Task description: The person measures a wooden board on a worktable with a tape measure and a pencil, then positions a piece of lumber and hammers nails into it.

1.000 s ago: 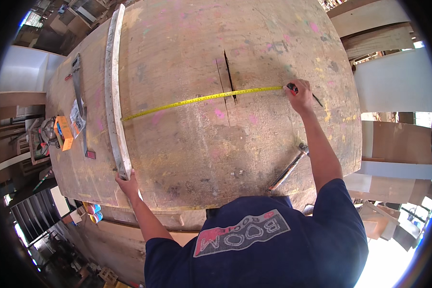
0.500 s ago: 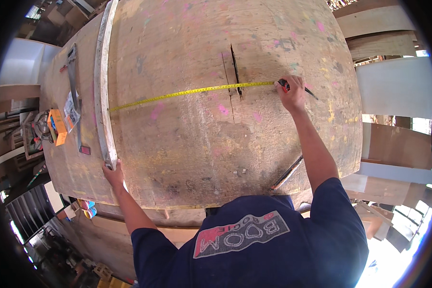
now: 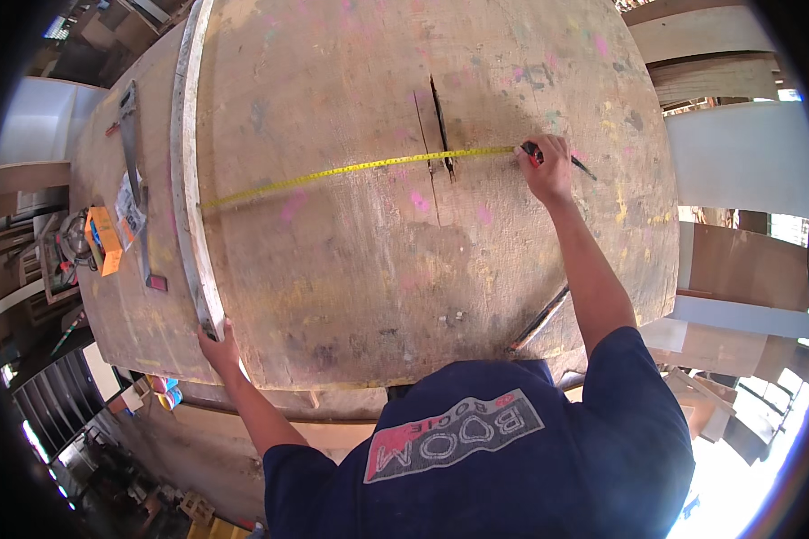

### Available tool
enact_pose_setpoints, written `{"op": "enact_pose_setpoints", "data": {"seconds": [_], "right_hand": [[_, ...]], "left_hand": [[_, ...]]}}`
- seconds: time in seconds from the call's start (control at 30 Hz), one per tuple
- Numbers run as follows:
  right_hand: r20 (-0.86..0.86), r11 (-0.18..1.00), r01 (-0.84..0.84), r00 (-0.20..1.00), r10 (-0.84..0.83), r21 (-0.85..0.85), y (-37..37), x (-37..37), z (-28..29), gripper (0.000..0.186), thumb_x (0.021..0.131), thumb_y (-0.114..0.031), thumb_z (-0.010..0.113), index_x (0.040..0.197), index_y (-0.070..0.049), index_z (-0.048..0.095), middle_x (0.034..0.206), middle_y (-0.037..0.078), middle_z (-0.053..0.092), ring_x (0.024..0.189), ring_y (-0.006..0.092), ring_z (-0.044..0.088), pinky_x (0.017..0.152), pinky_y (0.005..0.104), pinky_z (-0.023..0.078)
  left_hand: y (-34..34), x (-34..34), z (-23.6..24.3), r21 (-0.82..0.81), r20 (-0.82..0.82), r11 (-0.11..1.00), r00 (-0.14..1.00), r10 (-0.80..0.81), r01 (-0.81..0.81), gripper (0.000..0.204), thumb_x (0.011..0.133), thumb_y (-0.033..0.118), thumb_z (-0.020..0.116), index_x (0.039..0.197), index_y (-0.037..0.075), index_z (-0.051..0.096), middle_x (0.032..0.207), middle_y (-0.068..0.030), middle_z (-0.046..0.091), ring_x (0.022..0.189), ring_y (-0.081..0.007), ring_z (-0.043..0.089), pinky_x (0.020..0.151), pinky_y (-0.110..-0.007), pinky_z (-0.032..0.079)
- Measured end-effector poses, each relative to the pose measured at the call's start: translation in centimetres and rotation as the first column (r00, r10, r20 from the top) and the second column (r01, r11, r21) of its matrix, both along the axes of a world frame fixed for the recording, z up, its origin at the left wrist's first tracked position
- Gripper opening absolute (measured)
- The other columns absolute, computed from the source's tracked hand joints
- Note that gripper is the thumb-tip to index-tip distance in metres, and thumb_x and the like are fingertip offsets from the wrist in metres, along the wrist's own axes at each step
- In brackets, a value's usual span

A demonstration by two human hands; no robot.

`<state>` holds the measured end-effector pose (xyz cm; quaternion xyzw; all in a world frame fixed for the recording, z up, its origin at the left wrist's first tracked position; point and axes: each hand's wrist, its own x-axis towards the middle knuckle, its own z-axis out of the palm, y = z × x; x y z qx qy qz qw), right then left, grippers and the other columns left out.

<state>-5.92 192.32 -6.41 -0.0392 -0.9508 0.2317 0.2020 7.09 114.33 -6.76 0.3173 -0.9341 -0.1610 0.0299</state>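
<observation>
Two held things are now sitting nearer the desk [image 3: 333, 278]'s left edge: left grip [image 3: 218, 348] is clasping the bar [image 3: 186, 180], right grip [image 3: 548, 172] the tape [image 3: 368, 164], seemingly keeping its span.

The yellow tape measure [image 3: 360, 166] is extended to the long whitish bar [image 3: 186, 171]. The bar lies crosswise to it on the tabletop [image 3: 333, 269].

The person I am watching is gripping a long pale strip [image 3: 189, 180] close to its near end with the left hand [image 3: 220, 350]. The right hand [image 3: 551, 173] is holding a red-and-black tape measure [image 3: 533, 154]; its yellow blade [image 3: 360, 167] is spanning the stained wooden tabletop [image 3: 351, 278].
</observation>
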Motion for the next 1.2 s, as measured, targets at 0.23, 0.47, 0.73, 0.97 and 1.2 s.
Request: {"op": "enact_pose_setpoints", "data": {"seconds": [0.23, 0.47, 0.73, 0.97, 1.2], "right_hand": [[0.033, 0.999, 0.01, 0.999, -0.009, -0.033, -0.1, 0.3, 1.0, 0.022, 0.083, -0.017, 0.08, 0.101, -0.008, 0.071, 0.099, 0.011, 0.07, 0.101, 0.0358, 0.062, 0.096, 0.0472, 0.048], [0.096, 0.999, 0.051, 0.994, -0.049, -0.016, -0.9, -0.3, 0.9, 0.024, 0.085, -0.02, 0.08, 0.104, -0.009, 0.071, 0.102, 0.009, 0.07, 0.103, 0.0351, 0.061, 0.096, 0.0472, 0.048], [0.012, 0.999, 0.046, 0.999, -0.046, 0.021, -1.4, 0.1, -0.1, 0.024, 0.083, -0.017, 0.08, 0.104, -0.01, 0.07, 0.105, 0.009, 0.071, 0.106, 0.0348, 0.061, 0.098, 0.0468, 0.047], [0.029, 1.0, 0.002, 1.0, -0.001, -0.025, -1.0, 0.5, 0.6, 0.024, 0.082, -0.016, 0.081, 0.103, -0.011, 0.071, 0.103, 0.009, 0.071, 0.104, 0.035, 0.062, 0.098, 0.0471, 0.047], [0.035, 0.999, 0.032, 0.999, -0.031, -0.028, -1.5, 0.1, 0.8, 0.022, 0.084, -0.018, 0.08, 0.103, -0.01, 0.071, 0.103, 0.009, 0.071, 0.104, 0.0355, 0.062, 0.098, 0.0477, 0.047]], "left_hand": [[1.7, -0.2, 2.0, -0.034, 0.125, 0.999, 0.992, 0.002, 0.002, 0.094, 0.087, 0.05, 0.081, 0.155, -0.001, 0.041, 0.152, -0.0282, 0.051, 0.14, -0.0424, 0.051, 0.118, -0.046, 0.041], [-0.5, -0.1, 0.2, -0.064, 0.05, 0.998, 0.998, 0.024, -0.021, 0.091, 0.085, 0.047, 0.084, 0.151, -0.003, 0.046, 0.151, -0.0271, 0.052, 0.138, -0.0418, 0.053, 0.117, -0.047, 0.042], [-0.7, -1.0, 0.2, -0.104, 0.062, 0.994, 0.998, -0.015, 0.021, 0.089, 0.085, 0.047, 0.084, 0.15, -0.001, 0.048, 0.147, -0.0275, 0.054, 0.135, -0.0427, 0.054, 0.115, -0.049, 0.043], [0.3, -1.1, 0.8, -0.168, 0.062, 0.986, 0.998, -0.007, 0.017, 0.086, 0.084, 0.045, 0.085, 0.145, -0.006, 0.051, 0.141, -0.0291, 0.059, 0.132, -0.0428, 0.057, 0.113, -0.048, 0.045], [-0.4, -0.9, 0.2, -0.211, 0.041, 0.976, 0.999, -0.036, 0.044, 0.087, 0.084, 0.046, 0.085, 0.146, -0.005, 0.051, 0.141, -0.0297, 0.059, 0.13, -0.0438, 0.057, 0.112, -0.048, 0.045]]}}
